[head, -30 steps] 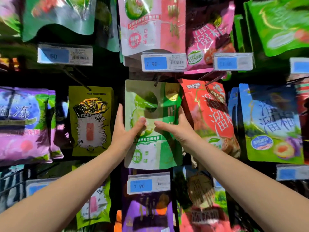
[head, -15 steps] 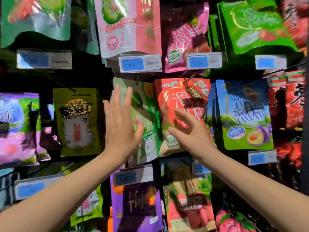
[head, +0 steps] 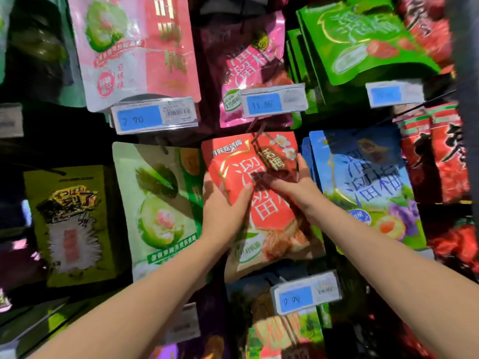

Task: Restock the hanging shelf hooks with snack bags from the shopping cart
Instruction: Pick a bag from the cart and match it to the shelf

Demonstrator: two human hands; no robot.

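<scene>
Left hand (head: 223,211): closed on the left edge of the red bag (head: 259,198), thumb across the printed front, fingers tucked behind; a side grip, apparently to steady the bag.

Right hand (head: 293,182): on the bag's upper right part, thumb lying over the front, fingertips curled round the right edge. The two thumbs nearly meet at the middle of the bag. Likely purpose: straightening or seating the bag on its hook (head: 255,130).

Red bag: hangs between the two hands, front face toward the wearer, long axis vertical, top edge up under the hook, base tilted slightly to the right. Whether its hole sits fully on the hook cannot be told.

Left of the left hand: pale green bag (head: 158,208), touching or just overlapped by the red one, upright on its own hook. Further left, a yellow-green bag (head: 72,224).

Right of the right hand: blue bag (head: 368,182), just beside the red bag, upright.

Above the hands: price tag (head: 272,101) at the hook's front end; pink bag (head: 134,50) up and left.

Below the hands: another price tag (head: 305,294).

Shopping cart: not in view.
</scene>
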